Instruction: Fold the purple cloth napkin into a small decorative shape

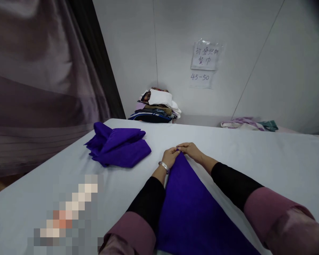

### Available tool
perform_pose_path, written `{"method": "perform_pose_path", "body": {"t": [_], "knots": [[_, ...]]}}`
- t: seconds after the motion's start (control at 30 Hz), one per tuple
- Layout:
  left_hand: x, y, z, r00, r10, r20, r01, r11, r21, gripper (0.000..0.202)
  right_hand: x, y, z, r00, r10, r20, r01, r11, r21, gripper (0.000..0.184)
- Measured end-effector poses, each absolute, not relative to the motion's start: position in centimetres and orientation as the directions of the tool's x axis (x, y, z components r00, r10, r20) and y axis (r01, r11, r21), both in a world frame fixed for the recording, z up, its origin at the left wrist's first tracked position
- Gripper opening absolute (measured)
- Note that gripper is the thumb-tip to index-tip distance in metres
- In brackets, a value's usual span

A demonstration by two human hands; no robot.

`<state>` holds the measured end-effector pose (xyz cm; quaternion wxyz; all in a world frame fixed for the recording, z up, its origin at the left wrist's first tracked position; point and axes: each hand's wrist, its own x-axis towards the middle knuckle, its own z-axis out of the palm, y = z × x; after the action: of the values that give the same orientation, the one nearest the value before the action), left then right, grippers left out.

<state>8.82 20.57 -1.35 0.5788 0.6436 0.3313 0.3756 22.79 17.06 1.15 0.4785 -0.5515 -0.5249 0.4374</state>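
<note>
A purple cloth (191, 205) lies on the white-covered table, narrowing to a pointed corner at its far end. Both of my hands meet at that tip. My left hand (171, 156), with a silver bracelet at the wrist, pinches the corner from the left side. From the right, my right hand (190, 150) closes its fingertips on the same corner. The cloth widens toward me between my forearms, and its near edge runs out of the picture. To the left rests a crumpled heap of purple cloth (119, 145), apart from my hands.
The white table cover (281, 159) stretches to the wall. A pile of folded clothes (156, 106) stands at the far edge, with more fabric (244, 124) to its right. A curtain (37, 81) hangs on the left. Paper signs (205, 56) are on the wall. A pixelated patch hides the lower left.
</note>
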Motion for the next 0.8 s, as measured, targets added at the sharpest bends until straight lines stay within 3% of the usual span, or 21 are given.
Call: {"method": "perform_pose_path", "body": {"t": [0.17,0.43,0.53,0.67,0.8], "knots": [[8.9,20.9,-1.5,0.460,0.885,0.078,0.141,-0.160,0.977,0.015,22.8,18.0,0.1,0.121,0.988,0.097,0.280,0.060,-0.958,0.020],[8.4,20.1,-0.8,0.374,0.915,0.152,0.504,-0.338,0.795,0.047,22.7,18.8,-1.7,0.119,0.975,0.190,0.578,0.088,-0.812,0.013],[8.1,19.8,-0.5,0.391,0.904,0.174,0.588,-0.390,0.708,0.042,22.7,18.8,-1.8,0.118,0.968,0.220,0.662,0.089,-0.744,0.011],[8.0,19.8,-0.4,0.416,0.890,0.188,0.649,-0.435,0.624,0.026,22.6,17.8,-1.4,0.144,0.953,0.268,0.734,0.079,-0.675,0.030],[8.0,19.8,-0.4,0.427,0.881,0.202,0.678,-0.460,0.573,0.014,21.5,14.3,-0.6,0.035,0.954,0.299,0.772,0.164,-0.614,0.038]]}}
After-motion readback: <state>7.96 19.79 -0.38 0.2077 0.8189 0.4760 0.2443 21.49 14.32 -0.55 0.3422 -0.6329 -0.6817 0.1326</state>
